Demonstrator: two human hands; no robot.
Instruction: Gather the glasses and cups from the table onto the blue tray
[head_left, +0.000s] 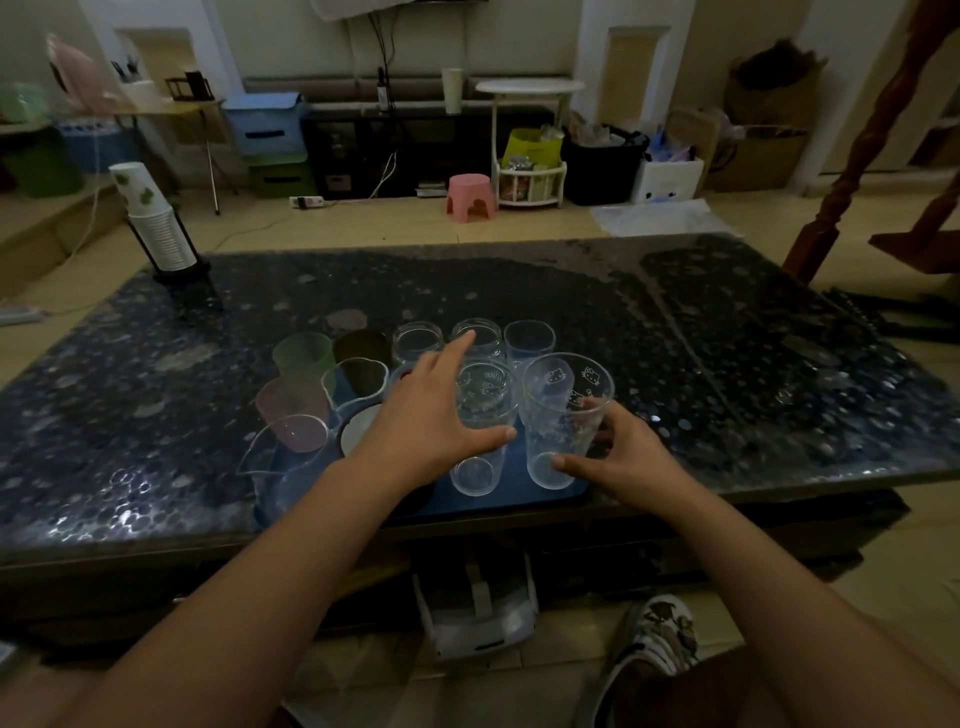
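The blue tray (563, 494) lies at the near edge of the dark table, crowded with glassware. My right hand (626, 457) grips the lower part of a tall clear printed glass (566, 410) standing at the tray's right front corner. My left hand (431, 415) is spread, its thumb against a second printed glass (480, 467) and its fingers reaching toward the three short clear glasses (529, 340) in the back row. On the tray's left stand a green cup (302, 356), a dark cup (362, 347), a pink cup (291, 410) and two clear jugs (358, 382).
A stack of paper cups (153, 221) on a black holder stands at the table's far left corner. The dark pebbled table (727, 338) stretches right of the tray. A white device (480, 618) sits under the table, and my shoe (657, 634) is on the floor.
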